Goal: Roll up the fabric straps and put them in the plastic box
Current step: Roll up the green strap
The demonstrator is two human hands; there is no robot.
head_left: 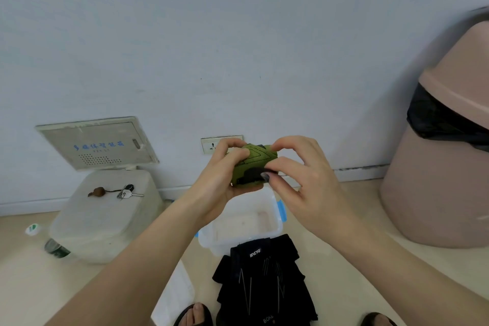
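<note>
Above the open plastic box (270, 202), both hands pinch the rolled green strap (252, 167): left hand (225, 180) cups it, right hand (304, 180) w/ fingers (270, 176) pressing the black tab shut. Next, probably: drop roll in box; black straps (264, 280) on the floor nearer are unrolled.

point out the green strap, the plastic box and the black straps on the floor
green strap (252, 157): head view, on its green weave between both hands
plastic box (276, 229): head view, on its right rim
black straps (264, 280): head view, middle of the pile
</note>
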